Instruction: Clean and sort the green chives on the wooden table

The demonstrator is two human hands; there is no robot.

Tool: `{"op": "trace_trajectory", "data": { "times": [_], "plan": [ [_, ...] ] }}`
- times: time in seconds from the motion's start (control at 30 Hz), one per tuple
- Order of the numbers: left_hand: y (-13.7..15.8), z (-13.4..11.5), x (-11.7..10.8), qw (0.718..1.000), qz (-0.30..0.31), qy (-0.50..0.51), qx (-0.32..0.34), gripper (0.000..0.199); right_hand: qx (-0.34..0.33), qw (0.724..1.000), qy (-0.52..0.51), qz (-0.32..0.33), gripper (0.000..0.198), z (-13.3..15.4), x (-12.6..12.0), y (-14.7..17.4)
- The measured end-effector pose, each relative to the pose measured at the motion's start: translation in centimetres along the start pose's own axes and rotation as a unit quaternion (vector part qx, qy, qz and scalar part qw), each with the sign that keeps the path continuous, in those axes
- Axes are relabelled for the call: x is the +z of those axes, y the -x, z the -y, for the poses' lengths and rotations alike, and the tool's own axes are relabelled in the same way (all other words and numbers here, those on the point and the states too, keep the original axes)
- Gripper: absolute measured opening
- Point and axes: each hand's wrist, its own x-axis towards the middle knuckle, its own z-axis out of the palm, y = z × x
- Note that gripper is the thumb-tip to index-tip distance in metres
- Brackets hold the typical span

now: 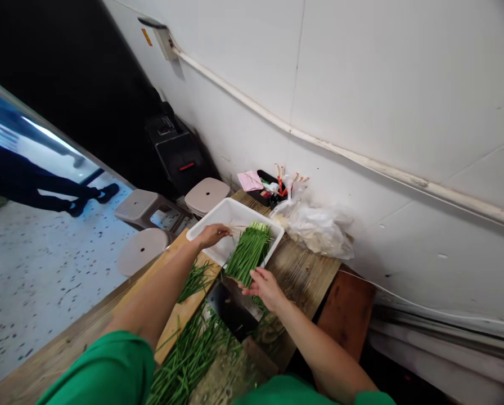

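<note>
A thick bundle of long green chives (250, 247), pale at its far end, lies across the right part of a white plastic tray (210, 215). My left hand (213, 235) is over the tray's left side, fingertips closed on thin pale strands (237, 228) that run toward the bundle. At the bundle's near end, my right hand (266, 288) has its thumb over the leaf tips and its fingers below them. A broad dark cleaver (230, 309) with a wooden handle (260, 357) lies flat in front of the tray. Loose chives (188, 354) are spread to its left.
More chives (195, 279) rest on a light wooden board (171, 337). Behind the tray are a black box (262, 194) of small items and a clear plastic bag (315, 225) against the wall. Plastic stools (144, 247) stand left. A person's legs (36, 183) show beyond the doorway.
</note>
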Motion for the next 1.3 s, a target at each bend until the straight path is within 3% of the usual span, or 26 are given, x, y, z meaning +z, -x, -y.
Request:
{"op": "trace_trajectory", "data": {
  "times": [0.17,0.27,0.33,0.4,0.5,0.57,0.67,0.77,0.87,0.93,1.13,1.3],
  "plan": [
    [-0.8,-0.3,1.7,0.998,-0.041,-0.047,0.021,0.028,0.026,0.993,0.106,-0.037,0.041,0.0,-3.0,2.6],
    [1.9,-1.0,2.9,0.988,-0.152,-0.005,0.032,0.034,0.035,0.962,0.268,-0.027,0.035,-1.9,-5.6,4.9],
    [5.9,-1.1,3.5,0.981,-0.189,0.024,0.022,0.035,0.025,0.902,0.431,0.003,0.031,-3.9,-6.9,6.7],
    [11.8,-0.7,4.4,0.982,-0.188,0.033,-0.005,0.035,-0.017,0.808,0.587,0.047,0.024,-6.0,-7.5,8.5],
    [22.9,0.7,7.2,0.964,-0.234,0.008,-0.124,0.039,-0.056,0.676,0.729,0.089,0.025,-8.8,-7.2,10.7],
    [30.0,1.2,10.2,0.950,-0.237,-0.015,-0.202,0.052,-0.062,0.617,0.779,0.092,0.030,-10.2,-6.5,11.5],
    [37.6,0.3,15.9,0.955,-0.168,-0.040,-0.242,0.083,-0.053,0.566,0.819,0.077,0.025,-11.6,-5.4,11.6],
    [40.6,-2.0,21.0,0.968,-0.089,-0.045,-0.231,0.077,0.009,0.555,0.832,0.024,0.026,-12.1,-4.8,11.1],
    [41.0,-4.1,23.6,0.954,-0.109,-0.069,-0.272,0.059,0.077,0.558,0.825,-0.033,0.034,-11.8,-4.6,10.8],
    [41.2,-4.7,23.8,0.950,-0.129,-0.074,-0.274,0.057,0.067,0.558,0.825,-0.055,0.037,-11.5,-4.7,11.0],
    [42.9,-4.2,22.2,0.968,-0.147,-0.064,-0.191,0.048,0.009,0.584,0.807,-0.085,0.036,-11.6,-5.5,12.4],
    [41.4,-2.3,22.0,0.930,-0.183,-0.066,-0.312,0.098,-0.033,0.616,0.784,-0.069,0.039,-11.4,-5.5,13.0]
  ]
}}
